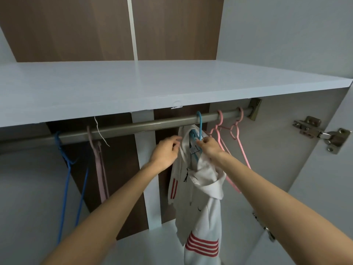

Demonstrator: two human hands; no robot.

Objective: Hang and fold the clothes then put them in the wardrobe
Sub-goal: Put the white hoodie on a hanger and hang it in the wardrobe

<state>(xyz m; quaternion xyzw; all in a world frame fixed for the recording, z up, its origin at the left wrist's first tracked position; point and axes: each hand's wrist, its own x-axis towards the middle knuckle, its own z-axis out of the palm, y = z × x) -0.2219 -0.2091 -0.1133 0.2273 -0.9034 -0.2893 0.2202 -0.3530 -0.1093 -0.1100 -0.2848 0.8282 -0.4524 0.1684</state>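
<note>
Hoodie (208, 213), white with red stripes, hangs inside the wardrobe (277, 150) on a teal hanger (199, 125) whose hook is over the rail (152, 124), just under the shelf (152, 83). Its long axis runs from 12 down to 6 o'clock, with the hood flopped forward and the hem cut off by the lower edge of the view.

Both hands are up at the collar, one on each side. From the left hand (166, 154) the collar lies at 3 o'clock, and its curled fingers (177, 139) seem to pinch the edge of the shoulder fabric. From the right hand (210, 147) the hanger's neck lies at 10 o'clock, and thumb and forefinger pinch it just under the hook. The right hand is the nearer to the hook and the left to the loose shoulder. I judge the next move to be seating that shoulder squarely on the hanger's arm.

Two empty pink hangers (236, 134) hang at 2 o'clock from the right hand. A blue hanger (65, 169) and another pink one (99, 159) hang well apart at 9 o'clock. A door hinge (322, 133) shows at 3 o'clock.

The hanger's arms are buried in cloth, so whether both shoulders sit on them cannot be told. The right hand's fingertips are partly hidden by the collar.
</note>
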